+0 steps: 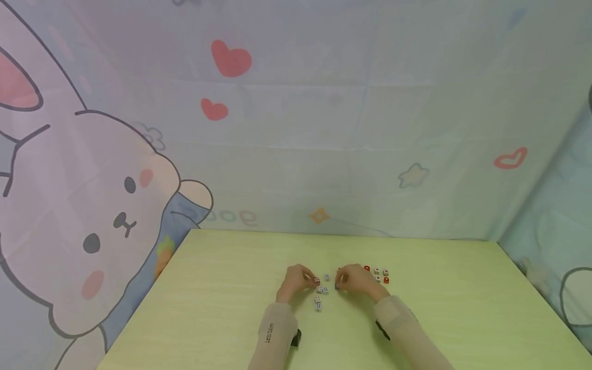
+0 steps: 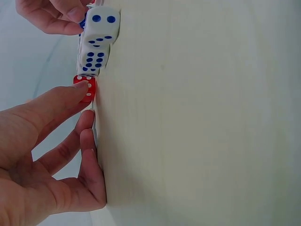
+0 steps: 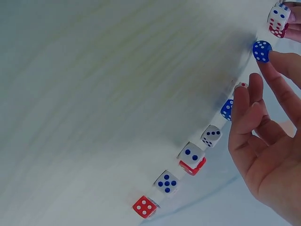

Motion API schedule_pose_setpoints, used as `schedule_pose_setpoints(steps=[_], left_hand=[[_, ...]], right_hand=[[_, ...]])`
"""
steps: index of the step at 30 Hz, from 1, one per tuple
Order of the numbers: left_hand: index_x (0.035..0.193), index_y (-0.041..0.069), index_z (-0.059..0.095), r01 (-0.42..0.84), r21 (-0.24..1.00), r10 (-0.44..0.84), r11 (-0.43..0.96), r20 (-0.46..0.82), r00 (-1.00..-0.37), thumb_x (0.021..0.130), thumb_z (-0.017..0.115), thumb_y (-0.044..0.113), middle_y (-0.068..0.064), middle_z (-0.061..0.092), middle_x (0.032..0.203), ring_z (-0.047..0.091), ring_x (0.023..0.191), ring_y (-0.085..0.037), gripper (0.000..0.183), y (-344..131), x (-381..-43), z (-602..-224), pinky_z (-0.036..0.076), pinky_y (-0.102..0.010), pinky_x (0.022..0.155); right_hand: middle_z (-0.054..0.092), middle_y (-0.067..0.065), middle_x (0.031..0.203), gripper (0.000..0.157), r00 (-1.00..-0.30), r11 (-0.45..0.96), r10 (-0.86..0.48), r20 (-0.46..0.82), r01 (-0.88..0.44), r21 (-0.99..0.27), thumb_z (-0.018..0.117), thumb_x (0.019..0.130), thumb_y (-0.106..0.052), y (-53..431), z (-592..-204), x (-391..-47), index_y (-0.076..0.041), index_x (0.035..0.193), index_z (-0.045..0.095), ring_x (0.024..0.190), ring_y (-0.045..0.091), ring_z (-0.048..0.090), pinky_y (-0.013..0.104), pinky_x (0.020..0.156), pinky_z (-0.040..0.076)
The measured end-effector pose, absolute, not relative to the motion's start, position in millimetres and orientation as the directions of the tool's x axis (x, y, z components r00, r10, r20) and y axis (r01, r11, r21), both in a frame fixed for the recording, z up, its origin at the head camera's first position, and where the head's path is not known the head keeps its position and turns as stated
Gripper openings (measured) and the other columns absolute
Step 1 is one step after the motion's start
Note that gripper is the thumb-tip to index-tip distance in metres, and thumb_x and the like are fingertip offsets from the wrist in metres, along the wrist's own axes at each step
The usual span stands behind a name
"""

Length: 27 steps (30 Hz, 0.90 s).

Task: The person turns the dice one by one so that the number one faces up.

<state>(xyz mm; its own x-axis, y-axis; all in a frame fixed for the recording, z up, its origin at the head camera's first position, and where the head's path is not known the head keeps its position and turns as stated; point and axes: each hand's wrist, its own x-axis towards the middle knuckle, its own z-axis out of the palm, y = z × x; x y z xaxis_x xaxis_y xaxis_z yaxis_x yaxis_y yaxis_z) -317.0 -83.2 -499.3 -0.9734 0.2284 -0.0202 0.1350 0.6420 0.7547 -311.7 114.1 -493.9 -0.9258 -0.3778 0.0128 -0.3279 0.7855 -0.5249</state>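
My left hand (image 1: 296, 280) holds a red die (image 2: 86, 89) with white dots at its fingertips, at the left edge of a small group of white dice. Just to the right, my right hand (image 1: 355, 278) pinches a blue die (image 3: 262, 51) between thumb and finger, low over the table. Between and in front of the hands lie several white dice (image 1: 319, 290) with blue dots. In the left wrist view a white die (image 2: 101, 24) stands close to the camera, above the left fingertips. My right hand's curled fingers partly hide another blue die (image 3: 227, 109).
Beyond my right hand, red and white dice (image 1: 386, 272) lie in loose rows. The right wrist view shows a red die (image 3: 144, 207) at the end of that line. A pale yellow-green table (image 1: 222, 288) reaches back to a printed cloth (image 1: 296, 128).
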Motion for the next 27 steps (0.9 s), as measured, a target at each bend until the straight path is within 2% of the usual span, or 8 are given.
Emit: schedule_pose_setpoints(steps=[4,8,11,21,27], left_hand=[[0.082,0.005,0.07,0.135,0.746,0.231,0.652,-0.027,-0.972,0.068,0.074,0.006,-0.009,0.067,0.086,0.054,0.065,-0.012,0.015,-83,-318,-501,0.044,-0.023,0.058],[0.082,0.004,0.07,0.133,0.744,0.231,0.655,-0.03,-0.973,0.068,0.074,0.007,-0.009,0.067,0.083,0.056,0.065,-0.013,0.015,-82,-318,-501,0.045,-0.023,0.058],[0.082,0.004,0.069,0.124,0.748,0.226,0.652,-0.036,-0.974,0.067,0.074,0.007,-0.009,0.066,0.084,0.055,0.065,-0.013,0.016,-82,-318,-499,0.044,-0.023,0.059],[0.083,0.004,0.069,0.117,0.74,0.228,0.662,-0.051,-0.972,0.068,0.074,0.008,-0.008,0.066,0.082,0.053,0.066,-0.013,0.017,-82,-318,-497,0.044,-0.023,0.058],[0.084,0.005,0.069,0.105,0.745,0.224,0.659,-0.061,-0.973,0.068,0.074,0.009,-0.007,0.065,0.08,0.053,0.065,-0.013,0.017,-82,-318,-498,0.043,-0.023,0.058]], right_hand=[[0.063,0.009,0.108,0.005,-0.924,0.777,-0.383,0.021,-0.334,-0.534,0.066,0.077,-0.012,115,-493,-310,-0.016,0.079,0.067,0.064,0.009,0.05,0.024,0.054,0.041],[0.064,0.004,0.09,0.004,-0.921,0.767,-0.388,0.026,-0.339,-0.545,0.067,0.077,-0.013,116,-493,-310,-0.015,0.079,0.067,0.058,0.009,0.049,0.024,0.051,0.04],[0.06,-0.001,0.077,0.005,-0.921,0.768,-0.388,0.024,-0.338,-0.543,0.069,0.075,-0.015,116,-495,-311,-0.016,0.079,0.065,0.056,0.009,0.049,0.024,0.051,0.04],[0.061,0.001,0.08,0.01,-0.937,0.777,-0.349,0.036,-0.31,-0.548,0.067,0.074,-0.01,132,-489,-312,-0.015,0.083,0.065,0.059,0.01,0.049,0.025,0.051,0.039],[0.057,0.0,0.074,0.011,-0.953,0.809,-0.3,0.05,-0.282,-0.516,0.068,0.076,-0.013,157,-480,-317,-0.013,0.086,0.064,0.063,0.011,0.048,0.026,0.053,0.037]])
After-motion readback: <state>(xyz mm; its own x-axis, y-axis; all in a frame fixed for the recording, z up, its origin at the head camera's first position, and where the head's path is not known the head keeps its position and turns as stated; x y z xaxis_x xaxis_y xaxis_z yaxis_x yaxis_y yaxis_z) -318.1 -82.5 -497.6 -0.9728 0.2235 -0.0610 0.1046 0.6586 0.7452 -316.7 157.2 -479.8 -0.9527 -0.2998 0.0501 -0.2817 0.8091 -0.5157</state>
